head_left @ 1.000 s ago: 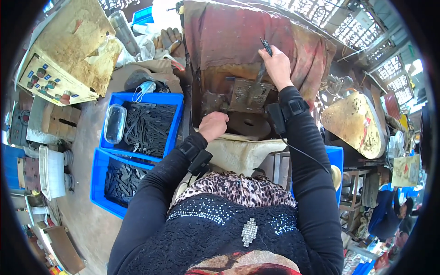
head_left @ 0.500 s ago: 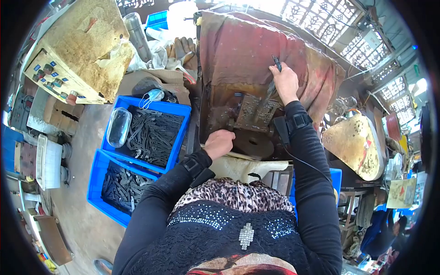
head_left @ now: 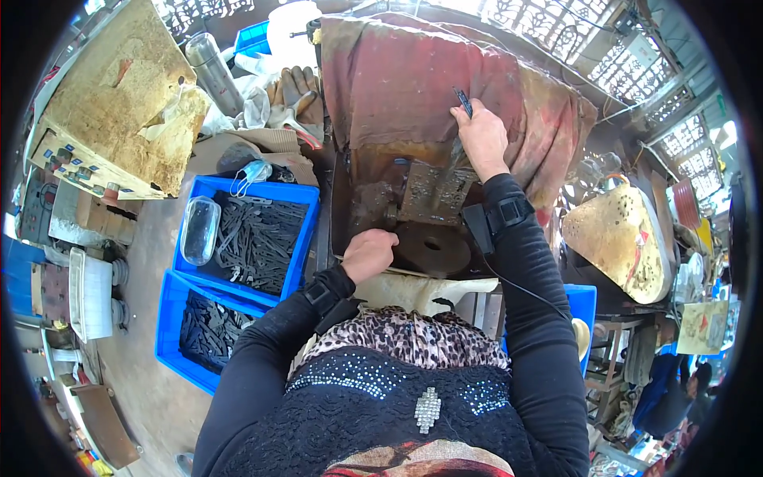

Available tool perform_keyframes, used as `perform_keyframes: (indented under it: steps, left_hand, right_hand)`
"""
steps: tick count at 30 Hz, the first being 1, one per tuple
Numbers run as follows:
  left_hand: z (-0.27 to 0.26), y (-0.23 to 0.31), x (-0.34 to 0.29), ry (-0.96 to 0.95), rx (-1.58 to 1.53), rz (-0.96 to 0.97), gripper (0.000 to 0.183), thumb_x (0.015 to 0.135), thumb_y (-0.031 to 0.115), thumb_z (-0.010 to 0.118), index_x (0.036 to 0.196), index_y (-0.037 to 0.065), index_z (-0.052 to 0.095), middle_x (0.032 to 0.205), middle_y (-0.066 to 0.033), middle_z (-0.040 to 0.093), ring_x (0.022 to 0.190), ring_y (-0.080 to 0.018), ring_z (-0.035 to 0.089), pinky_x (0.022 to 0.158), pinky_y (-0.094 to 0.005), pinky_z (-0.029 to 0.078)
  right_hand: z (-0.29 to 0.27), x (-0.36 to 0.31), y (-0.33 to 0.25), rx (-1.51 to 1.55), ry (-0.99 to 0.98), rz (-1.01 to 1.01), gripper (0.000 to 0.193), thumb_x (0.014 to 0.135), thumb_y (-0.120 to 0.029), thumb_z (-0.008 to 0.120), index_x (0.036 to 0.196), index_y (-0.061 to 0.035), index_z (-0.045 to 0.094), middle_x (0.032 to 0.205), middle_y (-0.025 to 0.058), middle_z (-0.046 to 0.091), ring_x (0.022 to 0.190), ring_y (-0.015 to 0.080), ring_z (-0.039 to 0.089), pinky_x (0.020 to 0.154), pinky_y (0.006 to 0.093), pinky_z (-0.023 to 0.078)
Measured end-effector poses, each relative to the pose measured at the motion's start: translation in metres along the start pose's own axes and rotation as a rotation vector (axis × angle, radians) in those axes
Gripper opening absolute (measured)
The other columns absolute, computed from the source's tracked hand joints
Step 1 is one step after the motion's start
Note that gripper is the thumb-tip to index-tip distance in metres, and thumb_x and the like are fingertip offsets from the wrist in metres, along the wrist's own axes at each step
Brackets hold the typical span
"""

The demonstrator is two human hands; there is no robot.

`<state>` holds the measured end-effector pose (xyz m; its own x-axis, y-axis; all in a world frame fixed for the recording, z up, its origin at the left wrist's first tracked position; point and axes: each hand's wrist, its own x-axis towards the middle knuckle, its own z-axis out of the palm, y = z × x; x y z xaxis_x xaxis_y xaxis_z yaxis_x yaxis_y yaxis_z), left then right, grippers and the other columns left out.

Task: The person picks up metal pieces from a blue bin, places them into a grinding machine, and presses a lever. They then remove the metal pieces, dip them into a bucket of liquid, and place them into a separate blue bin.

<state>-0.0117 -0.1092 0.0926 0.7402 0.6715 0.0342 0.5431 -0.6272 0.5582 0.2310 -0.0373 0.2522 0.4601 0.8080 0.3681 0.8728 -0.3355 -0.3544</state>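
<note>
My right hand point(head_left: 482, 141) is raised in front of a red-brown stained cloth point(head_left: 413, 87). Its fingers are closed on a slim dark metal piece point(head_left: 462, 102), which points up and away from me. Lower and to the left, my left hand point(head_left: 370, 254) is curled at the near edge of a grimy metal housing point(head_left: 340, 199); anything in its fingers is hidden. Just right of it lies a dark round disc point(head_left: 433, 245) with a centre hole. Behind the disc stands a wet, speckled metal block point(head_left: 429, 195). The cloth hangs over the back of the housing.
Two blue bins point(head_left: 311, 230) at left hold many dark flat metal pieces point(head_left: 258, 242); a clear plastic container point(head_left: 199, 230) rests in the upper one. A control box point(head_left: 103, 171) stands far left, work gloves point(head_left: 296, 95) lie behind, and a stained rounded board point(head_left: 616, 238) is at right.
The view has shifted, so the bins and housing appear farther left. My right hand still grips the dark metal piece, and my left hand stays beside the disc.
</note>
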Motion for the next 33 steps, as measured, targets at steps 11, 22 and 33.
perform_keyframes:
  steps: [11,22,33]
  left_hand:
    - [-0.004,0.001,0.001,0.052,0.036,-0.030,0.024,0.077,0.007,0.053,0.095,0.008,0.069,0.087,-0.0150,0.067,0.087,-0.0332,0.064,0.078,-0.0432,0.051]
    - [-0.008,0.004,0.004,0.112,0.062,-0.031,0.020,0.075,0.009,0.054,0.089,0.008,0.068,0.081,-0.0154,0.066,0.081,-0.0341,0.064,0.072,-0.0452,0.051]
    - [-0.001,0.005,-0.003,0.027,0.060,-0.012,0.025,0.075,0.010,0.054,0.093,0.008,0.070,0.082,-0.0150,0.068,0.083,-0.0331,0.065,0.073,-0.0451,0.052]
  right_hand:
    - [-0.006,-0.002,-0.009,-0.052,0.040,-0.040,0.043,0.088,-0.051,0.058,0.095,-0.0097,0.064,0.083,0.0184,0.068,0.082,0.0387,0.066,0.070,0.0486,0.051]
    - [0.006,0.038,-0.013,-0.122,0.428,-0.454,0.030,0.088,-0.040,0.063,0.083,-0.0109,0.058,0.072,0.0099,0.061,0.066,0.0315,0.063,0.055,0.0425,0.049]
    - [0.016,0.043,-0.006,0.112,0.461,-0.511,0.017,0.079,-0.024,0.069,0.084,-0.0136,0.056,0.077,0.0066,0.059,0.065,0.0291,0.063,0.054,0.0408,0.049]
